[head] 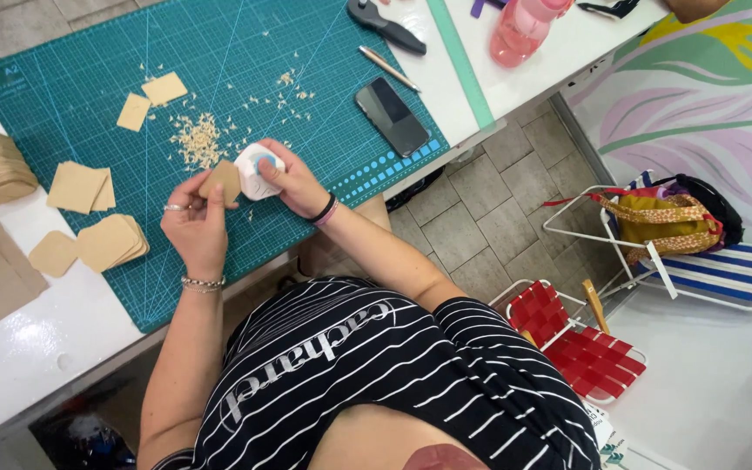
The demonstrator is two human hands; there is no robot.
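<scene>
I saw the left hand (195,222) pinching a small tan card (222,180) by its lower edge, while the right hand (293,180) gripped a white corner punch (256,170) pressed against the card's right side. Both met over the green cutting mat (71,96) on the counter (28,348). A pile of tan trimmings (198,139) lay at eleven o'clock from the hands, and stacked cards (113,242) at nine o'clock.

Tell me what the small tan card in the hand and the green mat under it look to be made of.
Tan card: likely kraft cardboard, matte, stiff; paper-like trimmings lie beside it. Green cutting mat: probably vinyl or rubber, matte, with a printed grid.
</scene>
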